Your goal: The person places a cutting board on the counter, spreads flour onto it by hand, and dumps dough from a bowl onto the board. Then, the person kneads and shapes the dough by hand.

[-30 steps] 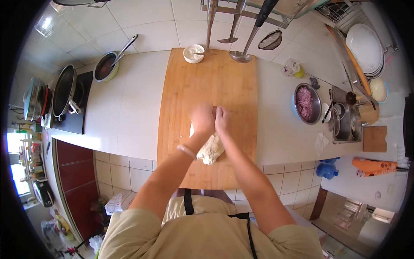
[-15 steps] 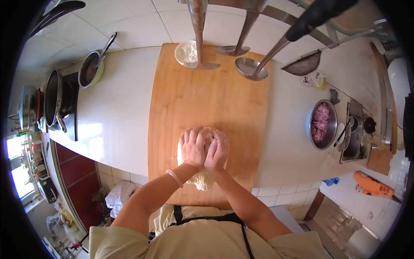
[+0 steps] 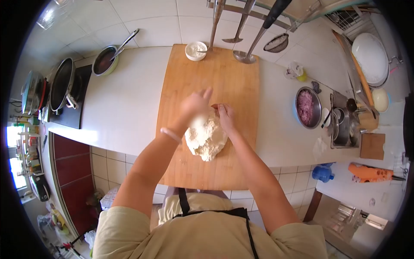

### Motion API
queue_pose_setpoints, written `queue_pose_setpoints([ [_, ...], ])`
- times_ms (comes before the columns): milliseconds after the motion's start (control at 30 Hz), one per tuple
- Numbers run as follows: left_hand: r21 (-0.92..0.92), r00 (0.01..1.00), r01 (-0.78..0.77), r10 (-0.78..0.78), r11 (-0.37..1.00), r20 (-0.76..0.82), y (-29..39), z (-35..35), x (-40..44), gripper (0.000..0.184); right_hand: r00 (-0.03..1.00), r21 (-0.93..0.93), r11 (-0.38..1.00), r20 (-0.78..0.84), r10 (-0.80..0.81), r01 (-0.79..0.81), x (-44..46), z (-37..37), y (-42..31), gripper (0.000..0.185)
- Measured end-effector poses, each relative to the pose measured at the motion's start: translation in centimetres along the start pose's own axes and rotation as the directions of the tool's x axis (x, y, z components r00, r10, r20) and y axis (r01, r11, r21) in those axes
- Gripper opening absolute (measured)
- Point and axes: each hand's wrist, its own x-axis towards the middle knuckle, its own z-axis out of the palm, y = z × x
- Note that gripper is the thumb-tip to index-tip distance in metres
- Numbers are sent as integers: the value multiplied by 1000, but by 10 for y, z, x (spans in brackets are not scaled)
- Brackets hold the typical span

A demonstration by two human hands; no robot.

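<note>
A lumpy mass of pale dough (image 3: 207, 140) lies on the wooden board (image 3: 241, 172), rough on its near side. My left hand (image 3: 196, 105) is raised over the dough's far left part, smeared by motion. Its fingers look stretched out, with nothing visible in them. At the far right edge of the dough, my right hand (image 3: 225, 115) has its fingers curled against the dough, gripping it. The fingertips are partly hidden there. A white bowl of flour (image 3: 196, 50) stands at the board's far edge.
Ladles and turners, including a ladle (image 3: 245, 57), hang over the far edge. On the right are a metal bowl of chopped purplish food (image 3: 305, 108) and a sink (image 3: 343, 134). A pot (image 3: 105, 61) and a wok (image 3: 62, 85) stand left.
Both hands were pressing together on top of the dough. They have separated: the left has lifted, the right has moved to the far right edge. The camera view has shifted.
</note>
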Motion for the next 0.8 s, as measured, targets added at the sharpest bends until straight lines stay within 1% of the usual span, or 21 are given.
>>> queue_pose_setpoints([
  [33, -10, 1000, 11, -11, 1000, 0, 1, -1, -4, 36, 997, 39, 999, 69, -41, 38, -9, -6, -4, 31],
  [67, -21, 1000, 21, -21, 1000, 1, 2, -2, -8, 37, 996, 36, 998, 69, -50, 48, -15, -7, -10, 31],
  [100, 149, 987, -13, -11, 989, 161, -5, 14, -7, 34, 996, 183, 982, 77, 37, -50, -22, -8, -15, 30],
  [133, 307, 948, -74, -29, 949, 318, -6, 25, -6, 32, 988, 324, 934, 97, 123, -148, -27, -9, -19, 30],
  [167, 344, 959, -62, -40, 937, 281, 0, 30, -22, 27, 988, 323, 935, 95, 124, -149, -28, -8, -20, 30],
  [200, 337, 977, -41, -33, 941, 211, -1, 37, -40, 25, 975, 311, 928, -15, 221, -206, -28, -5, -19, 29],
  [233, 349, 975, 22, -96, 937, 198, 6, 39, -56, 25, 942, 305, 914, -118, 314, -266, -28, 2, -19, 29],
  [267, 360, 971, 87, -160, 929, 179, 13, 40, -69, 25, 964, 157, 958, -74, 254, -241, -39, 8, -25, 28],
  [300, 336, 1000, -4, -7, 942, 31, 7, 52, -89, 28, 990, -78, 987, -41, 137, -140, -54, 8, -34, 28],
  [333, 330, 982, -98, 145, 939, -120, -3, 67, -108, 33, 1000, -300, 954, 18, 25, -18, -69, 8, -37, 28],
  [367, 321, 935, -151, 241, 935, -261, -11, 82, -119, 35, 992, -348, 931, -19, -123, 109, -86, 9, -32, 33],
  [400, 320, 860, -206, 327, 925, -392, -18, 95, -130, 38, 963, -397, 890, -50, -266, 225, -104, 9, -25, 39],
  [467, 418, 831, -246, 412, 874, -373, -29, 111, -146, 40, 925, -348, 880, -76, -371, 324, -121, 3, -16, 41],
  [500, 451, 782, -274, 470, 850, -410, -34, 118, -147, 39, 929, -342, 885, -74, -362, 317, -125, 2, -7, 41],
  [600, 457, 770, -291, 489, 841, -410, -39, 124, -125, 39, 917, -368, 866, -76, -391, 339, -106, 4, 18, 45],
  [700, 465, 791, -314, 499, 828, -353, -37, 115, -91, 39, 923, -338, 880, -70, -377, 334, -73, 0, 23, 47],
  [733, 427, 809, -336, 490, 839, -326, -36, 113, -81, 37, 929, -330, 887, -66, -365, 325, -62, -1, 22, 48],
  [800, 407, 829, -329, 467, 852, -308, -31, 107, -56, 34, 934, -270, 921, -143, -328, 282, -39, 3, 25, 46],
])
